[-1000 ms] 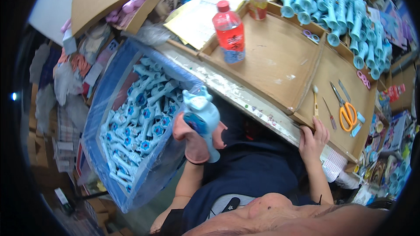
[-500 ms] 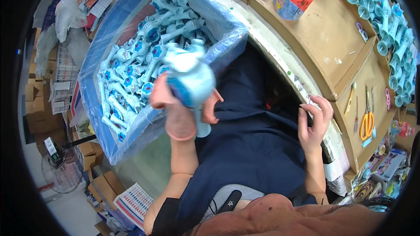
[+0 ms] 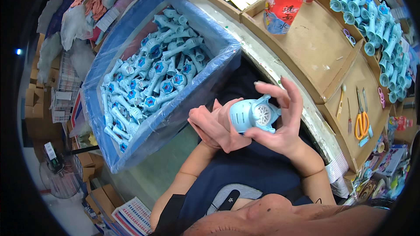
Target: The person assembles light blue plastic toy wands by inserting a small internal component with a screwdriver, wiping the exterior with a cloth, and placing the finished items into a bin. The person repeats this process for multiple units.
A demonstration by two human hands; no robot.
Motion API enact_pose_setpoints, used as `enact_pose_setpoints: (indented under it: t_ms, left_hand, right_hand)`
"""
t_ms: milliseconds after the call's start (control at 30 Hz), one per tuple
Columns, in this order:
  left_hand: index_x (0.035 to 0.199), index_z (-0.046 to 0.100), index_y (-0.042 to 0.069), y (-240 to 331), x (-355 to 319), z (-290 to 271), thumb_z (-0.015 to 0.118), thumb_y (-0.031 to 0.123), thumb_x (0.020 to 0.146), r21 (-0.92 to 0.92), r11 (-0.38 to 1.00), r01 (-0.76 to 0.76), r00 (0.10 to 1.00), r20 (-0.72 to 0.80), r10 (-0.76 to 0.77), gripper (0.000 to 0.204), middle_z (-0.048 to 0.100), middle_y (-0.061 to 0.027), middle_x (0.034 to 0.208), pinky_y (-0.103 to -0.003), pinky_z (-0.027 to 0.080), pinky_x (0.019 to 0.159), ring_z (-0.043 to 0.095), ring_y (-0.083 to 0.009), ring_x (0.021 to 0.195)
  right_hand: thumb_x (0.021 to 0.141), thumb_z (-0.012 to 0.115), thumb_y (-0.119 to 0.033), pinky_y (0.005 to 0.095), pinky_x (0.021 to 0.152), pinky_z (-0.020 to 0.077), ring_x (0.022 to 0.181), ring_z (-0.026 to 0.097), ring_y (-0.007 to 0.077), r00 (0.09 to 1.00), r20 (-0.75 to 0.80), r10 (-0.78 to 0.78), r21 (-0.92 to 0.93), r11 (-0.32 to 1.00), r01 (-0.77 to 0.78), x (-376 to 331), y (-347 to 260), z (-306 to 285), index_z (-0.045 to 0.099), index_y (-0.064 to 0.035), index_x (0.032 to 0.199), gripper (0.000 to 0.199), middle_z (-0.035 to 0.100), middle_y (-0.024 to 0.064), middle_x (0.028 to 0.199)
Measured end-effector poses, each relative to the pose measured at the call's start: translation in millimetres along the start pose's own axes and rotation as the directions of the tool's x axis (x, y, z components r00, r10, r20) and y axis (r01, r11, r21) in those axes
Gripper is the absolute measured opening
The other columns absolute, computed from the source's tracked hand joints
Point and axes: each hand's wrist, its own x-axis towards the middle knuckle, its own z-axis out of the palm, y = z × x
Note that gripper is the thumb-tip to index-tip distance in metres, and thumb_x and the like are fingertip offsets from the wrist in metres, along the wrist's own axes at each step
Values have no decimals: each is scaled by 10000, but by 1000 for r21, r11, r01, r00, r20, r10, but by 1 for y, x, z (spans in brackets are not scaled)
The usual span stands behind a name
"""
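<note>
A light-blue plastic toy piece (image 3: pixel 243 116), with slots in its side and a round spoked grille on its end, is held in front of my body. My left hand (image 3: pixel 210 137) is closed on its left end, with a pink cloth (image 3: pixel 214 122) between the palm and the toy. My right hand (image 3: pixel 284 126) curls round the grille end: the thumb presses its near edge, while the fingertips arch over the far edge. Whether those fingertips touch is hard to tell. Many similar light-blue toys (image 3: pixel 153 70) lie heaped in a blue, plastic-lined bin (image 3: pixel 218 65) on the left.
Along the right runs a bench with cardboard trays (image 3: pixel 315 52). These carry a red-labelled bottle (image 3: pixel 283 6), orange-handled scissors (image 3: pixel 362 124), a brush (image 3: pixel 340 100) and rows of light-blue pieces (image 3: pixel 385 39). A fan (image 3: pixel 59 175) and cartons (image 3: pixel 105 196) stand at the lower left.
My left hand has brought the toy and cloth down and right, away from the bin. My right hand has left the bench edge and come to the toy's grille end.
</note>
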Motion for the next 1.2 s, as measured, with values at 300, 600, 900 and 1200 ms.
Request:
enact_pose_setpoints:
  t_ms: [300, 600, 900, 1200]
  left_hand:
    - [1225, 596, 32, -2, -3, 8, 648, 157, 877, -197, 980, -5, 1000, 0, 5, 373, 684, -67, 890, -311, 527, 776, 671, -211, 792]
    - [1088, 591, 95, 56, 2, 7, 685, 338, 842, 293, 864, -410, 902, 268, 338, 359, 659, -84, 879, -329, 529, 683, 641, -215, 701]
    - [1109, 576, 51, 31, 44, 13, 664, 283, 845, -640, 453, 621, 728, 685, -31, 362, 640, -83, 919, -304, 515, 709, 640, -210, 802]
    - [1186, 569, -28, 36, 11, -3, 497, 159, 982, -542, 29, 840, 530, 808, -259, 286, 650, -76, 1024, -228, 498, 782, 625, -136, 886]
  right_hand:
    - [704, 884, -142, 352, 942, 489, 1077, 625, 242, 970, -229, -86, -236, 971, 30, -16, -12, 19, 415, 7, 1352, 813, 593, 169, 1208]
    - [772, 793, -80, 299, 810, 533, 948, 633, 172, 825, -223, 520, 374, 827, -420, 22, 16, -48, 428, -24, 1386, 716, 617, 136, 1168]
    - [751, 819, -194, 377, 910, 475, 1085, 567, 228, 859, -409, 308, -226, 878, -422, 39, 31, -15, 435, -48, 1406, 773, 585, 130, 1164]
    - [782, 733, -176, 388, 730, 602, 849, 686, 281, 833, -287, 474, 574, 781, -246, 55, 60, -62, 278, -42, 1493, 854, 530, 161, 1194]
